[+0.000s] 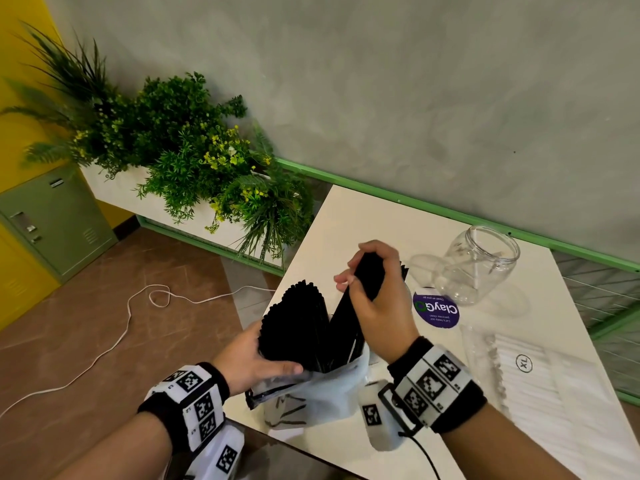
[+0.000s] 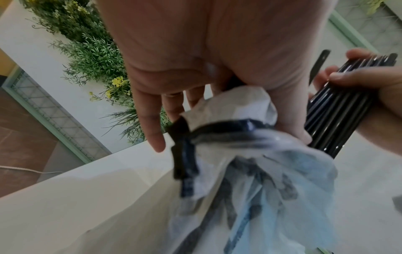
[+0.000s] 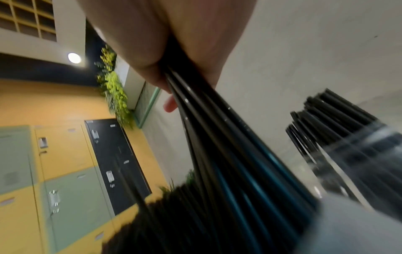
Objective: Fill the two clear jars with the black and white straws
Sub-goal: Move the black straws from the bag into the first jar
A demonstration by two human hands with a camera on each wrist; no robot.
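Two bunches of black straws were seen at the near edge of the desk (image 1: 346, 216). One bunch (image 1: 363, 289) was gripped near its upper end by the right hand (image 1: 379, 299), fingers (image 2: 346, 77) curled tightly round it, its lower ends still inside the plastic bag (image 1: 322, 396). The remaining black straws (image 1: 294, 327) stood in the bag, which was held at its bunched neck by the left hand (image 1: 256, 358), thumb and fingers wrapped round plastic and straws together.

The straws were judged light, smooth and slippery, stiff along their length but easily crushed by a hard squeeze; a firm hold round the middle of the bunch was thought best, so that none would slide out. The bag was judged soft and prone to cling or catch on the straw ends.

One clear jar (image 1: 479, 265) stood open and empty further back on the desk, well apart from the hands. A second clear shape (image 1: 420, 268) just beside it could not be made out with certainty. A pack of white straws (image 1: 540, 375) lay to the right, and a round purple sticker (image 1: 437, 310) between the hands and the jar. Nothing was seen blocking the way to the jar's mouth, though its light build was judged easy to tip.
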